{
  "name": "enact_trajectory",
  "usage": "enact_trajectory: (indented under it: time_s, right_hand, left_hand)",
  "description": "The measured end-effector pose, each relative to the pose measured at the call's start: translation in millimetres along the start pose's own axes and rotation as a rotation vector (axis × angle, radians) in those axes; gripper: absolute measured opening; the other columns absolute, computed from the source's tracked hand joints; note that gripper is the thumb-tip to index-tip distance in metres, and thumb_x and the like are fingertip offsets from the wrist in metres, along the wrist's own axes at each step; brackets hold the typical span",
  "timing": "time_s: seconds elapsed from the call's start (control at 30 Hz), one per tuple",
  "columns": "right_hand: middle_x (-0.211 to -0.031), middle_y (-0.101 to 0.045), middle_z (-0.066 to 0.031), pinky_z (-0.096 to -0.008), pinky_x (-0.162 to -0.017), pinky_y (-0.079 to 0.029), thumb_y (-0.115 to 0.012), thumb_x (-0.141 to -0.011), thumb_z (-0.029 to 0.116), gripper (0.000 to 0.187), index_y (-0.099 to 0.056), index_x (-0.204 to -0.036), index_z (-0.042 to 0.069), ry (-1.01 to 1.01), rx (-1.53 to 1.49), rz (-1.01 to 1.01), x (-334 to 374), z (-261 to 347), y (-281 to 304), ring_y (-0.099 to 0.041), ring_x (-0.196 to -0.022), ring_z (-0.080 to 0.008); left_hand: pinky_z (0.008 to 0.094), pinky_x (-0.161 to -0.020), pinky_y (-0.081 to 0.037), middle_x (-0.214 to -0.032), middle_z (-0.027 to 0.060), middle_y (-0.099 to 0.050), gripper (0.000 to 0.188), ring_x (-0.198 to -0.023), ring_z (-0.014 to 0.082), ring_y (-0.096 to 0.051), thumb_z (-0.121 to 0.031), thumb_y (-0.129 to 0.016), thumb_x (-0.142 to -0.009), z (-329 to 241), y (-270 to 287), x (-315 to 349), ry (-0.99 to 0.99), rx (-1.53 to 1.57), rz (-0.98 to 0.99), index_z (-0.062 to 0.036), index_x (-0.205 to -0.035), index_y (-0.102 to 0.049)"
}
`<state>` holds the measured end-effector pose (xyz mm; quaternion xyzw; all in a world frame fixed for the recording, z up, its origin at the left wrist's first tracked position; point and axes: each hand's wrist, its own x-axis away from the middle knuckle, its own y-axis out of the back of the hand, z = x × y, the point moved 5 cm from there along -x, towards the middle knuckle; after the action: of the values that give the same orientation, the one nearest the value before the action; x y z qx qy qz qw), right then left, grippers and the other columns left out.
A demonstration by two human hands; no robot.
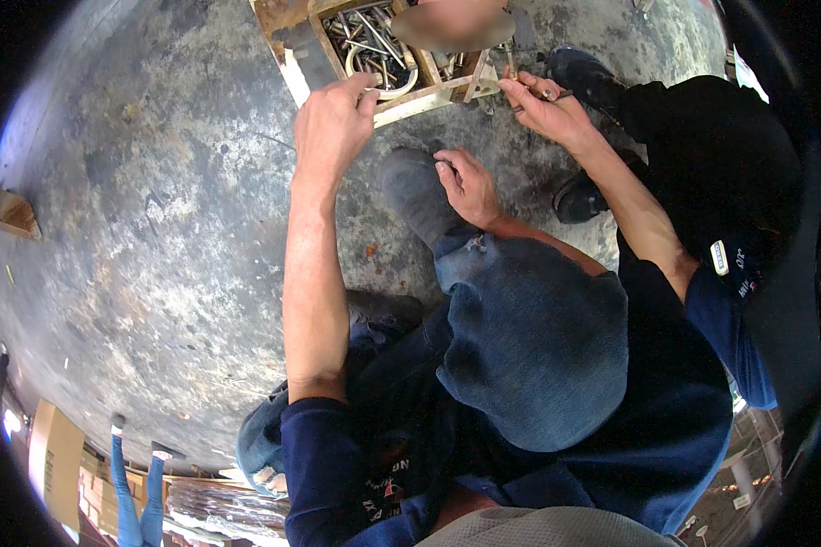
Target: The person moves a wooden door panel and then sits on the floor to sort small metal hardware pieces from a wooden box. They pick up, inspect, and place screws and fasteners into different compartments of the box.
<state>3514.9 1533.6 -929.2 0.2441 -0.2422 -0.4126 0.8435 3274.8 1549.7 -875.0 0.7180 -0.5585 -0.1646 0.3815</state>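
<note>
My left hand (330,123) reaches forward to a wooden box (429,94) full of metal rods, rings and tools. Its thumb and fingertips pinch the box's front rim. My right hand (465,185) rests with loosely curled fingers on the toe of my grey shoe (410,196) and holds nothing. My bent knee in blue jeans (529,346) fills the middle of the view. Beside the box, a co-worker's hand (543,102) comes in from the right and holds a thin metal rod.
The co-worker in black clothes (721,146) with a blue sleeve crouches at my right, black shoes (582,77) close to the box. Another person leans over the box from the far side. Stained concrete floor (155,228) spreads left; a wood block (9,211) lies at the far left.
</note>
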Motion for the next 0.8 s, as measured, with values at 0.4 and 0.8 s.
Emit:
enact_trajectory:
  time_s: [0.4, 0.8]
  right_hand:
    - [-0.081, -0.069, -0.012, -0.0381, -0.059, -0.052, -0.062, -0.089, 0.016, 0.016, -0.066, -0.102, 0.006, 0.356, 0.348, -0.211, -93, 73, 31, -0.068, -0.07, -0.0301]
    - [-0.069, -0.066, -0.0153, -0.0385, -0.055, -0.05, -0.062, -0.083, 0.018, 0.015, -0.067, -0.081, 0.004, 0.216, 0.534, 0.005, -147, 79, 15, -0.066, -0.065, -0.0276]
  left_hand:
    - [0.0339, -0.066, -0.05, -0.073, 0.011, -0.068, 0.028, -0.068, 0.0201, -0.065, -0.027, -0.063, -0.09, 12, 25, -54, 0.047, 0.276, 0.015, -0.0043, -0.106, -0.07]
    - [0.0381, -0.079, -0.053, -0.089, 0.0181, -0.072, 0.034, -0.088, 0.0296, -0.07, -0.033, -0.067, -0.086, 23, 24, -61, 0.146, 0.405, -0.108, -0.0079, -0.107, -0.072]
